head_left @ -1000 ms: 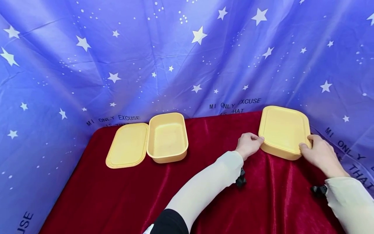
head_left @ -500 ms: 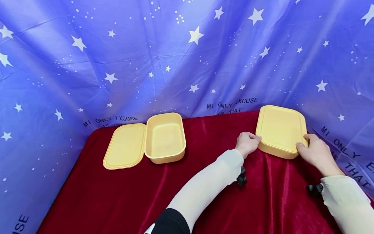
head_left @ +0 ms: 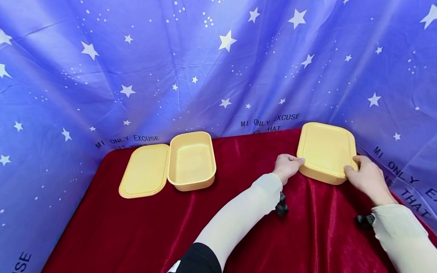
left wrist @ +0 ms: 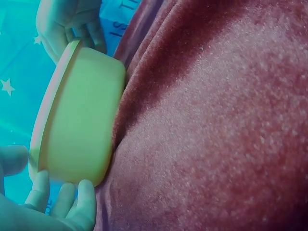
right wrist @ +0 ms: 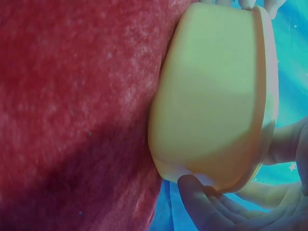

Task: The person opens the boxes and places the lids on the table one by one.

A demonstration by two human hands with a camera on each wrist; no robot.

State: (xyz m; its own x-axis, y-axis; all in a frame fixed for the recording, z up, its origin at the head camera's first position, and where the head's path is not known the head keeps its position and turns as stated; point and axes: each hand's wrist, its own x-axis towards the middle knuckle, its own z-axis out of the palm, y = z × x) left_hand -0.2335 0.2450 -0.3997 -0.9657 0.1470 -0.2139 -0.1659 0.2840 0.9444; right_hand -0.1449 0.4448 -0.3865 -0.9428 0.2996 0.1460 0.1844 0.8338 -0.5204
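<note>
A yellow food container (head_left: 326,149) with rounded corners and its lid on stands at the far right of the red table. My left hand (head_left: 286,167) is at its left front corner, thumb by the lid's edge; in the left wrist view its fingertips (left wrist: 86,190) touch the container's side. My right hand (head_left: 368,177) grips the right front corner, thumb on top of the lid. From the right wrist view, its other fingers (right wrist: 197,197) lie against the container's wall. The lid rim (right wrist: 265,86) sits flush along the container's upper edge.
An uncovered yellow container (head_left: 192,161) stands at the back left, nothing in it. A loose yellow lid (head_left: 145,172) lies flat against its left side. Red velvet cloth (head_left: 143,231) covers the table, and a blue star-patterned curtain (head_left: 191,57) hangs close behind.
The whole head view has shifted slightly, so everything appears a little further left. Both hands keep their places on the lidded container.
</note>
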